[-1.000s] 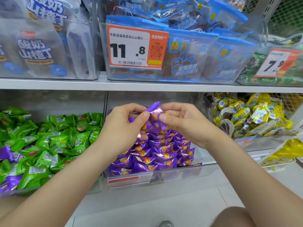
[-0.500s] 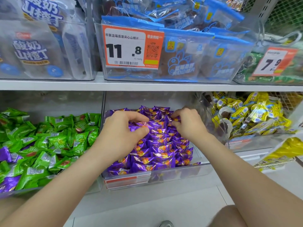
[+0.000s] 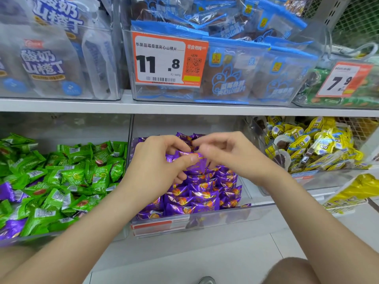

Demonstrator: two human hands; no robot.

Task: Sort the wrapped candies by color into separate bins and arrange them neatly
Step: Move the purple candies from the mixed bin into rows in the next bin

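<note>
Above the middle bin [image 3: 225,217], the left hand [image 3: 162,160] pinches a purple candy [image 3: 198,162], likely light, crinkly and slippery, best taken by its crimped wrapper end; whether the curled right hand [image 3: 231,156] also grips it I cannot tell.

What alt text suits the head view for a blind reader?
Two hands work over a clear bin of purple candies: the left hand pinches one purple candy, the blurred right hand curls beside it. Green candies with purple strays lie to the left, yellow ones to the right.
</note>
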